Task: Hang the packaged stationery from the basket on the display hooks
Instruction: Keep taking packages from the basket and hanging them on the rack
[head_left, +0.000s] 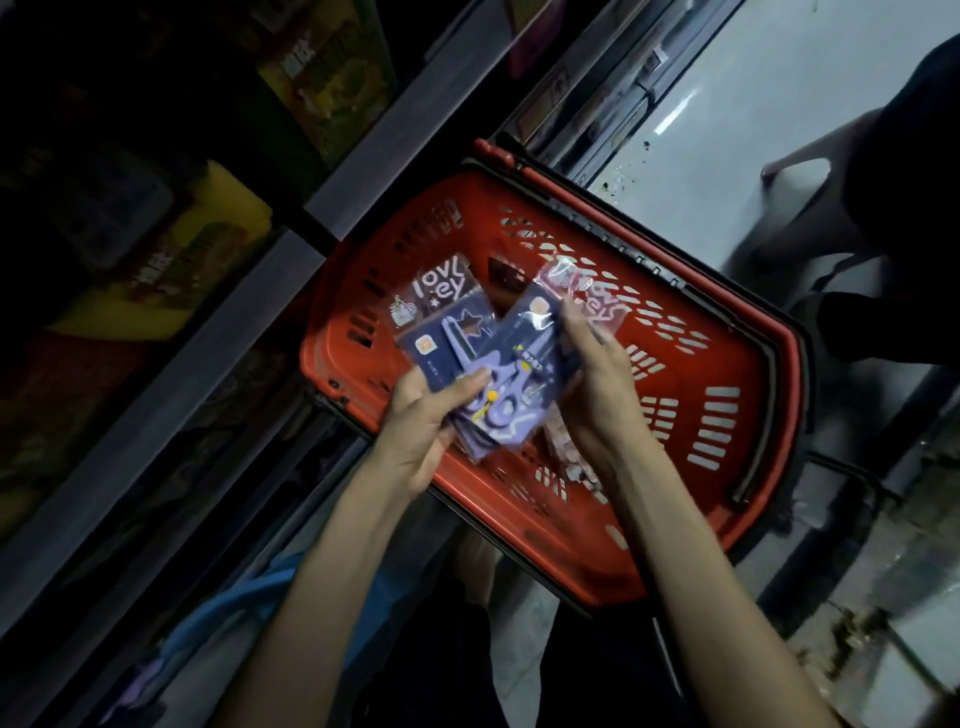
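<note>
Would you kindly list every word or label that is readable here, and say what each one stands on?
"lov" above "ey": white letters on the dark packet in the red basket.
Pink packet: like lettering, turned and creased, not surely readable.
Purple scissors packets in the left hand and right hand: print too small.
Shelf boxes: blurred.
</note>
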